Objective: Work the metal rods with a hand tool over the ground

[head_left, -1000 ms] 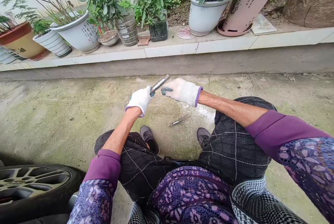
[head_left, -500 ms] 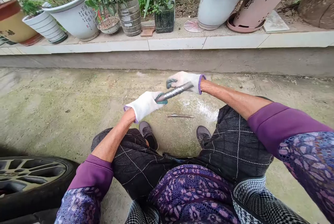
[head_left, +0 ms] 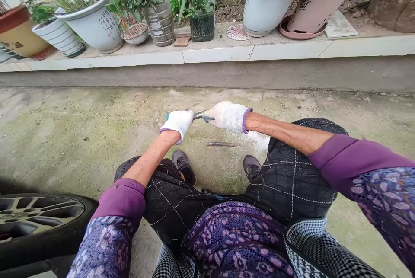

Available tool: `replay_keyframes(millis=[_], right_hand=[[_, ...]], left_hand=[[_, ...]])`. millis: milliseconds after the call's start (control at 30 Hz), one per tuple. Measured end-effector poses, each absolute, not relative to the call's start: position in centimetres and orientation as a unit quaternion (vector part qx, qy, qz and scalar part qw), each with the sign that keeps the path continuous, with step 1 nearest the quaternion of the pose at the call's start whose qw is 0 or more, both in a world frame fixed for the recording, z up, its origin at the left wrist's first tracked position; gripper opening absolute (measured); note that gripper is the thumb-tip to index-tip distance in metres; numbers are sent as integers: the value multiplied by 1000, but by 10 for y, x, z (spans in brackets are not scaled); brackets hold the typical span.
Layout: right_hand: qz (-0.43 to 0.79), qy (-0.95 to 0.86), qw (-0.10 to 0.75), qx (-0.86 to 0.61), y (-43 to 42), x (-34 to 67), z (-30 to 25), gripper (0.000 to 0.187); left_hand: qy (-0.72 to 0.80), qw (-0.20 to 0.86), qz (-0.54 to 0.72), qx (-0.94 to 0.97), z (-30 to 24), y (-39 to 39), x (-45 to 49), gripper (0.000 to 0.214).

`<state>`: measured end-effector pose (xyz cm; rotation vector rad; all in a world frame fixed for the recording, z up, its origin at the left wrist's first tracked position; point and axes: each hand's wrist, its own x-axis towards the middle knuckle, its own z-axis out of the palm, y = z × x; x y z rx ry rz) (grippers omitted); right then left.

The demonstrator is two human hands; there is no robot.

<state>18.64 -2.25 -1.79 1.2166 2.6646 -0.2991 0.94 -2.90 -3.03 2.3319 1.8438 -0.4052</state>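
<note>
Both my hands wear white work gloves with purple cuffs and dark grey-green palms. A grey rod or tube (head_left: 198, 115), with silvery wire-like winding round it, spans the gap between them. My left hand (head_left: 180, 123) is closed round its left part. Around the right part my right hand (head_left: 223, 115) is closed, hiding that end. Only a short stretch of rod shows between the gloves. Below the hands, a thin brownish stick-like piece (head_left: 222, 144) with a shiny section lies on the concrete, between my shoes.
A low ledge with a white tiled edge (head_left: 217, 55) runs across the front, bearing several potted plants, among them a white pot (head_left: 269, 12). At lower left lies a car wheel (head_left: 42, 222). White powdery marks (head_left: 257, 139) stain the concrete floor.
My right hand has come down from behind the rod and closed on its right part. My left hand has shifted slightly left and turned, knuckles up. The stick on the floor stays put.
</note>
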Motion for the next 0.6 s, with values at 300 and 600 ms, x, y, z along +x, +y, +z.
replay_keyframes(millis=[300,600], right_hand=[[-91,894,46,436,1,216,-21,30],[-364,841,-57,397,23,202,-28,26]], left_hand=[[525,88,-209,820,-32,-38,27,17],[512,174,-53,839,-7,-40,-13,33]])
